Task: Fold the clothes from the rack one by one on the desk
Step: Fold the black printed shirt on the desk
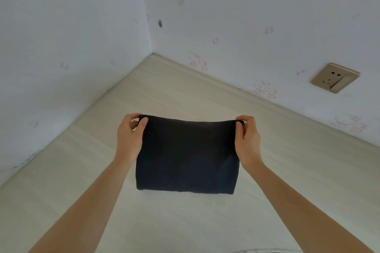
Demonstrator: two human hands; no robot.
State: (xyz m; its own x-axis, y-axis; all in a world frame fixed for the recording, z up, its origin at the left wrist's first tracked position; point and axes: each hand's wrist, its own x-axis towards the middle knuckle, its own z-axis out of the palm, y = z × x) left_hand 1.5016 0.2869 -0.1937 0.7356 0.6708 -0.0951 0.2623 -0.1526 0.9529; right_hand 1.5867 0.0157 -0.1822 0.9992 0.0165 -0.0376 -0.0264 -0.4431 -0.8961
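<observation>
Folding was near its end: the left hand (pixel 129 137) and right hand (pixel 246 139) each pinched a top corner of the dark garment (pixel 187 156) (already a compact rectangle) over mid-desk (pixel 185 222), probably needing lowering flat next.

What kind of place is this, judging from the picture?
Probably a room in a home, perhaps a child's. The walls carry cartoon cat stickers, a wall socket sits low on the right, and a pale wooden desk fills the corner, where two hands hold a dark garment.
</observation>
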